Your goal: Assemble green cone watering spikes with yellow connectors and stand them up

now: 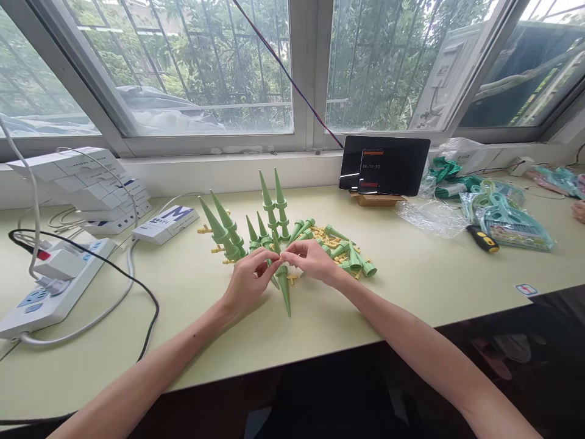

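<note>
My left hand (pixel 251 274) and my right hand (pixel 311 260) meet at the fingertips, both pinched on a small yellow piece (pixel 280 259) that the fingers mostly hide. Just below them a green plastic spike (pixel 284 292) lies with its tip toward me. Beside it is a yellow T-shaped valve (pixel 292 278). Behind and left of my hands, several green spikes stand tip-up in stacks (pixel 219 228), some with yellow valves (pixel 217 249) sticking out sideways. Another pair of spike stacks (pixel 275 210) stands farther back. More of the standing spikes are partly hidden behind my fingers.
Loose green spikes and yellow valves form a pile (pixel 347 250) right of my hands. A tablet (pixel 411 164) and a phone with a timer (pixel 371 174) stand at the back. White boxes (pixel 167 224), a power strip (pixel 59 292), cables, bagged goods (pixel 512 219) and another person's hand (pixel 579 210) surround.
</note>
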The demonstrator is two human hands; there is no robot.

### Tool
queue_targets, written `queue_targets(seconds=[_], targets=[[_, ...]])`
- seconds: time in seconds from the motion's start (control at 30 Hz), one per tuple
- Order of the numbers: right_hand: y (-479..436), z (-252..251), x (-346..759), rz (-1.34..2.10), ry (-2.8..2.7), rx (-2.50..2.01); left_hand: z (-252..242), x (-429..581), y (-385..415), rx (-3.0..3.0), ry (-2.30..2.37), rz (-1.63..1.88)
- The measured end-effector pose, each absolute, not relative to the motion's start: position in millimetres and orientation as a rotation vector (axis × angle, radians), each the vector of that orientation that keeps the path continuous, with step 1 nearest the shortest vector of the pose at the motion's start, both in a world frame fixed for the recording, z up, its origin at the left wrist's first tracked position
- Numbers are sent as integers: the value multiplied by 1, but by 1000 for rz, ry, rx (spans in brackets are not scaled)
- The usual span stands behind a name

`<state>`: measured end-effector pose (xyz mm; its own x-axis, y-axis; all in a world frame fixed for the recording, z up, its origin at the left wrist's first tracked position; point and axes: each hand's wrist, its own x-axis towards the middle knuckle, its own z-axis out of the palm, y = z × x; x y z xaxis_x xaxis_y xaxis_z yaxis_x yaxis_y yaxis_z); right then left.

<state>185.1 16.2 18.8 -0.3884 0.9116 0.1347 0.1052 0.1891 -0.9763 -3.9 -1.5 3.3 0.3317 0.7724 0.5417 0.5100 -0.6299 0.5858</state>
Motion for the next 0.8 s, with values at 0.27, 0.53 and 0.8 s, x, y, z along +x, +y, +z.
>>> queue_targets(seconds=[0.27, 0.53, 0.8], targets=[[14, 19, 185, 1338, -1665, -880, 4, -5, -1, 2257, 1164, 1248], [14, 17, 186, 1437, -1606, -813, 4, -6, -1, 2252, 1200, 1251], [15, 16, 187, 1428, -1581, -811, 4, -5, -1, 2293, 1230, 1321]])
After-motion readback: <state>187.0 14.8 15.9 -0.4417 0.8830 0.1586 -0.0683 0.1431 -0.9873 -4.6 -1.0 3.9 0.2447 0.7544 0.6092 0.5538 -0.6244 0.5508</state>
